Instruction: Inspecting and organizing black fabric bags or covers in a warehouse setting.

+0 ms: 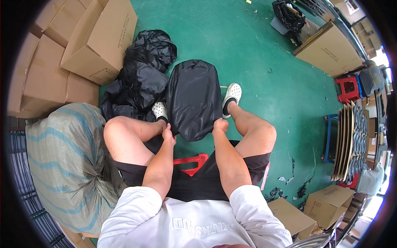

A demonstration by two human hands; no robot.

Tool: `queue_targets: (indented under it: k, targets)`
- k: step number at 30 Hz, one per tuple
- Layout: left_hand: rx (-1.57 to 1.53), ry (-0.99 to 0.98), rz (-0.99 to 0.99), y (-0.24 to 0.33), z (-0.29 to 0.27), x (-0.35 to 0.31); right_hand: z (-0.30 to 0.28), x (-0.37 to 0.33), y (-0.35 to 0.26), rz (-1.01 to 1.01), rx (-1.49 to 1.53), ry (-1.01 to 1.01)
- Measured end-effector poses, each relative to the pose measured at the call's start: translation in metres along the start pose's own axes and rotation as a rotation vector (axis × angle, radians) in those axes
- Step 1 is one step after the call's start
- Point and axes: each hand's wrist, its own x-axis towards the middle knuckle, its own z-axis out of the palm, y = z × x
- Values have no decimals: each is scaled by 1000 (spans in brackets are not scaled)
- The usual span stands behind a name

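Left grip [168, 134] and right grip [220, 125] found closed on the near side edges of the black cover [194, 97], located between the white clogs [233, 91]; step judged edge handling, next calling for even tension.

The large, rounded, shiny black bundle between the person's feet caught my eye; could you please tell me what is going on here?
A person in a white T-shirt is holding the large, rounded bundle of shiny black sheeting by its near end: the left hand at the lower left edge, the right hand at the lower right. It is between the person's two white perforated clogs. A crumpled heap of black sheeting lies to its left. Whether anything is inside the bundle does not show.
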Motion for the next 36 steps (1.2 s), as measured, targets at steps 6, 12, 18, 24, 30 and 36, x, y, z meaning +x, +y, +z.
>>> queue_targets:
  k: [6,12,18,24,30,36]
  targets:
    - [170,-59,24,-14,29,-6,1,49,33,41,-7,32]
    - [427,227,508,34,82,-35,2,39,17,50,-207,244]
    - [570,38,1559,133,153,-69,36,-11,-70,-1182,-148,182]
    - [1106,-220,1853,165,226,-69,66,-19,-128,-1362,-293,-45]
    - [1298,-280,1677,181,257,-35,106,44,-163,-1240,-567,-202]
    - [1142,-161,1409,197,261,-11,113,65,-160,-1115,-418,-296]
